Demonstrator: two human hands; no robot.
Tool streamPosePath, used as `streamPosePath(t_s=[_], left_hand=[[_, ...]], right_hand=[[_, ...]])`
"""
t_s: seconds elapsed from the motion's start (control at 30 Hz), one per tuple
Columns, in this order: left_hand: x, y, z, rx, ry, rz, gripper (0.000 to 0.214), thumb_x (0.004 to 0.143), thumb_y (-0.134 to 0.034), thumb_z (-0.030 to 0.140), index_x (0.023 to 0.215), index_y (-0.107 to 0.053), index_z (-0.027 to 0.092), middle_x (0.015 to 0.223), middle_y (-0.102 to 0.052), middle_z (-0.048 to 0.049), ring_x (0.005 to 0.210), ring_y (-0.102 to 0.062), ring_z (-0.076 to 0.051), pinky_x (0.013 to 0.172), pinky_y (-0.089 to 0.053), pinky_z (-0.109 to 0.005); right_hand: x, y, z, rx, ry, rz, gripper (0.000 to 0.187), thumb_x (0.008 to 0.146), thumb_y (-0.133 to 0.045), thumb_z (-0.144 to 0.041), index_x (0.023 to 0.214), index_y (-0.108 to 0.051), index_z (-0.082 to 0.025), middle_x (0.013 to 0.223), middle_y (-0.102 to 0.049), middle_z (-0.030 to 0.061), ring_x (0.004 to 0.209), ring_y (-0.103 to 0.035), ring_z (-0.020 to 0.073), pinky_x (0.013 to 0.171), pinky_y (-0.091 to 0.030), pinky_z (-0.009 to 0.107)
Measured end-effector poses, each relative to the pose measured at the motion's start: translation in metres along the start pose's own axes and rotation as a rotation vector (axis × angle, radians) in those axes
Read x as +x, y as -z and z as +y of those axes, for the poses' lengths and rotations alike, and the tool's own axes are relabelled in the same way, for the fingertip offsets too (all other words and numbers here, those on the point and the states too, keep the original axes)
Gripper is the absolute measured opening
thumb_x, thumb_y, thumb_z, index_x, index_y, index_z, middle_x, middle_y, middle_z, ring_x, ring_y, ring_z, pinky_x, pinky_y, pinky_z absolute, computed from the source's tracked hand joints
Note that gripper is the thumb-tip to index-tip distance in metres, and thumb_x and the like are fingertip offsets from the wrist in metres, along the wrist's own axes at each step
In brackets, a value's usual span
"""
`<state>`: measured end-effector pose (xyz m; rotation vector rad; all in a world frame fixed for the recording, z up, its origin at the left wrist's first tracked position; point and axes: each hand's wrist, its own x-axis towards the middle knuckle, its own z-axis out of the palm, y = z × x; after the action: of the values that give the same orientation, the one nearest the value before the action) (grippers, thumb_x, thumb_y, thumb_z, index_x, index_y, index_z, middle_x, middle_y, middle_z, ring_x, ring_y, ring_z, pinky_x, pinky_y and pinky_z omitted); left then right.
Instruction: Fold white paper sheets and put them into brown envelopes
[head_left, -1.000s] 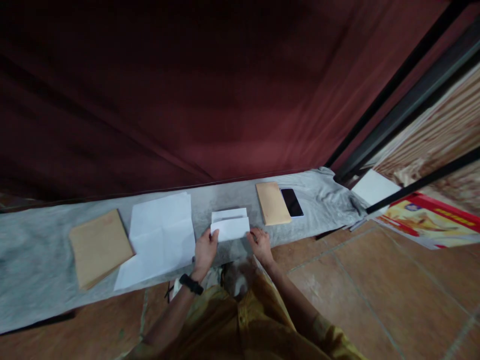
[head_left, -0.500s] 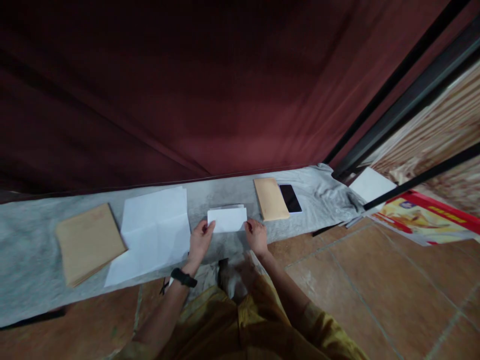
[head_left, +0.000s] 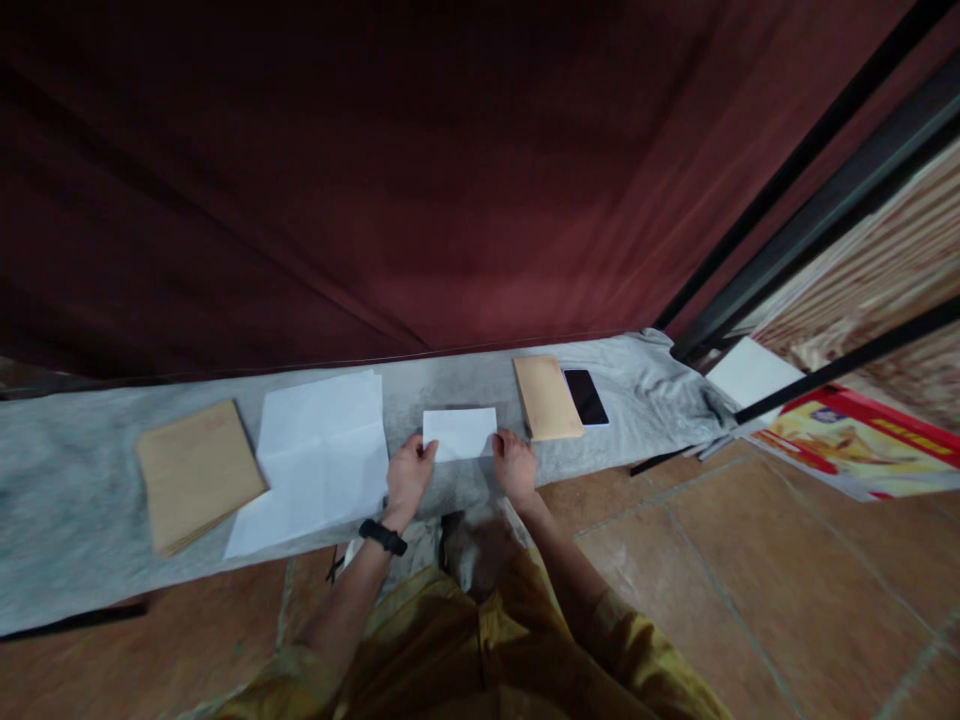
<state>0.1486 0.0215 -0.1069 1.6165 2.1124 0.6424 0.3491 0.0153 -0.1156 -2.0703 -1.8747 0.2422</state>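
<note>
A folded white paper [head_left: 460, 433] lies flat on the grey cloth [head_left: 67, 500]. My left hand [head_left: 409, 476] rests at its lower left corner, fingers curled on the edge. At its lower right corner my right hand [head_left: 513, 465] presses down with bent fingers. A black watch [head_left: 382, 537] is on my left wrist.
Unfolded white sheets [head_left: 319, 455] lie left of the folded paper, and a stack of brown envelopes [head_left: 196, 485] further left. To the right are another brown envelope [head_left: 547, 397] and a dark phone [head_left: 586, 396]. A dark red curtain [head_left: 375, 180] hangs behind. A colourful poster [head_left: 855, 440] lies on the tiled floor.
The upper flap of the white paper has been folded down; the paper now lies flat as one small rectangle, with both hands pressing its lower corners.
</note>
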Motion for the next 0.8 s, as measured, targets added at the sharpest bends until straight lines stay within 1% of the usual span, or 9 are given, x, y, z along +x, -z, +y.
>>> streamPosePath(t_s=[0.17,0.27,0.4,0.47,0.53,0.6,0.67,0.73,0.8], left_hand=[[0.003,-0.001,0.002,0.017,0.049,-0.025,0.02,0.093,-0.056,0.037,0.088,-0.066,0.021,0.075,-0.066,-0.0017,0.068,-0.057,-0.017,0.061,-0.031,-0.026],[0.004,-0.002,0.0,-0.032,0.06,-0.027,0.019,0.091,-0.058,0.037,0.084,-0.064,0.021,0.071,-0.064,-0.0003,0.066,-0.055,-0.016,0.06,-0.032,-0.026],[0.006,-0.001,-0.005,-0.276,0.041,-0.033,0.017,0.086,-0.059,0.034,0.075,-0.061,0.021,0.068,-0.062,0.0012,0.068,-0.057,-0.016,0.064,-0.04,-0.025],[0.004,0.002,-0.01,-0.367,0.026,-0.058,0.017,0.084,-0.058,0.035,0.076,-0.061,0.021,0.07,-0.065,0.001,0.071,-0.06,-0.016,0.067,-0.045,-0.025],[-0.001,0.006,-0.015,-0.427,-0.002,-0.115,0.016,0.082,-0.059,0.034,0.08,-0.065,0.02,0.075,-0.069,-0.0004,0.075,-0.065,-0.018,0.071,-0.05,-0.027],[-0.009,0.01,-0.021,-0.47,-0.059,-0.18,0.015,0.08,-0.06,0.029,0.085,-0.069,0.019,0.085,-0.075,-0.0035,0.083,-0.07,-0.02,0.079,-0.055,-0.032],[-0.02,0.015,-0.025,-0.44,-0.175,-0.247,0.019,0.078,-0.059,0.019,0.091,-0.073,0.019,0.103,-0.077,-0.007,0.101,-0.071,-0.023,0.094,-0.054,-0.038],[-0.031,0.018,-0.027,-0.317,-0.323,-0.317,0.035,0.076,-0.058,0.007,0.102,-0.075,0.022,0.125,-0.073,-0.0076,0.119,-0.065,-0.023,0.107,-0.049,-0.041],[-0.04,0.021,-0.028,-0.174,-0.447,-0.389,0.054,0.073,-0.057,-0.001,0.116,-0.074,0.025,0.141,-0.064,-0.0057,0.133,-0.057,-0.022,0.117,-0.041,-0.043]], right_hand=[[0.002,-0.002,-0.002,-0.012,-0.019,0.002,0.024,0.106,-0.045,-0.029,0.104,-0.067,-0.019,0.098,-0.077,0.0092,0.092,-0.071,0.0224,0.081,-0.042,0.03],[0.002,-0.004,-0.001,0.018,-0.022,0.012,0.022,0.104,-0.047,-0.028,0.102,-0.067,-0.019,0.097,-0.077,0.0092,0.093,-0.071,0.0221,0.083,-0.043,0.029],[0.002,-0.006,0.008,0.233,0.004,0.03,0.02,0.102,-0.049,-0.026,0.102,-0.068,-0.019,0.096,-0.076,0.0083,0.091,-0.07,0.0217,0.083,-0.046,0.03],[0.001,-0.004,0.016,0.365,0.061,0.001,0.02,0.1,-0.049,-0.023,0.103,-0.068,-0.019,0.095,-0.076,0.0066,0.087,-0.07,0.0196,0.08,-0.048,0.028],[-0.002,0.0,0.025,0.432,0.117,-0.041,0.02,0.097,-0.05,-0.02,0.1,-0.07,-0.018,0.092,-0.076,0.0046,0.082,-0.069,0.0179,0.077,-0.049,0.026],[-0.007,0.004,0.034,0.46,0.177,-0.069,0.021,0.093,-0.052,-0.016,0.098,-0.071,-0.019,0.093,-0.077,0.0043,0.086,-0.069,0.0184,0.081,-0.05,0.027],[-0.014,0.007,0.041,0.467,0.258,-0.094,0.024,0.089,-0.054,-0.011,0.099,-0.074,-0.021,0.102,-0.077,0.0054,0.097,-0.069,0.02,0.09,-0.05,0.032],[-0.02,0.008,0.047,0.448,0.354,-0.13,0.031,0.086,-0.056,-0.007,0.105,-0.076,-0.023,0.115,-0.076,0.006,0.109,-0.067,0.021,0.098,-0.047,0.036],[-0.024,0.009,0.051,0.414,0.423,-0.152,0.037,0.086,-0.058,-0.006,0.11,-0.077,-0.026,0.124,-0.073,0.0058,0.116,-0.065,0.0212,0.103,-0.045,0.039]])
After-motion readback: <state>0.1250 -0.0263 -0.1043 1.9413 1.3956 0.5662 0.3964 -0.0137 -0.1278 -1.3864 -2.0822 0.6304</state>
